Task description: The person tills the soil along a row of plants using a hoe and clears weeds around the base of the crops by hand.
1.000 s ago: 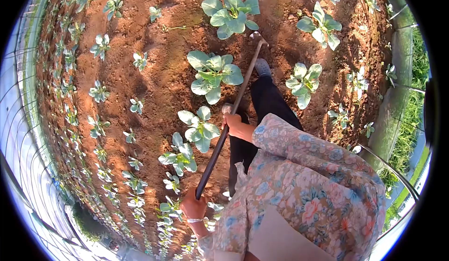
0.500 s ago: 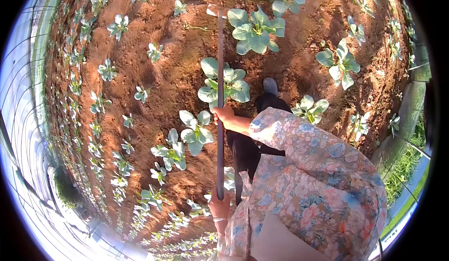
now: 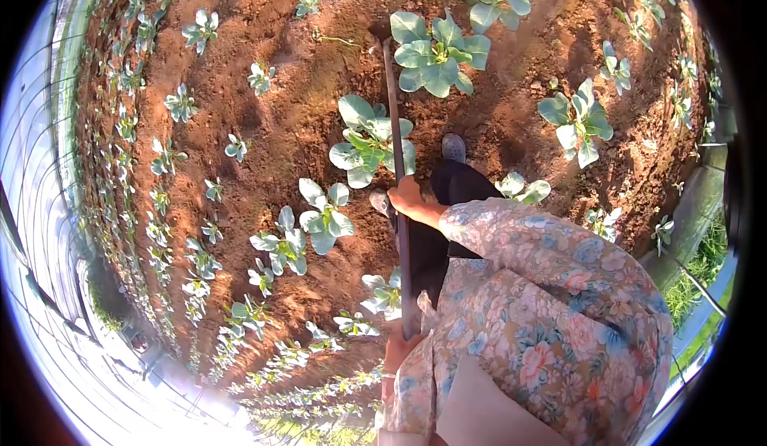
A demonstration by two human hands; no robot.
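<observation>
A long-handled hoe runs upright through the middle of the view, its handle [image 3: 397, 126] passing between cabbage-like plants. My right hand [image 3: 407, 196] is wrapped round the middle of the handle. Lower down, my left hand [image 3: 397, 348] grips the handle's near end, close to the floral garment [image 3: 543, 302]. At the far end, the hoe's head is sunk in or hidden by the brown soil [image 3: 319, 87], just left of a large leafy plant [image 3: 438, 53]. Another leafy plant [image 3: 369, 144] stands beside the handle, some of its leaves behind it.
Small plants in rows cover the left side, and more plants [image 3: 579, 120] grow at the right. My shoes [image 3: 453, 148] stand on the soil near the handle. Curved frame lines show at the far left, with a grey strip and grass [image 3: 703, 266] at the right edge.
The hoe has tilted, its near end shifting right with both hands. Its pale head, visible before above the soil, has come down and is out of sight. A second shoe now shows beside the handle.
</observation>
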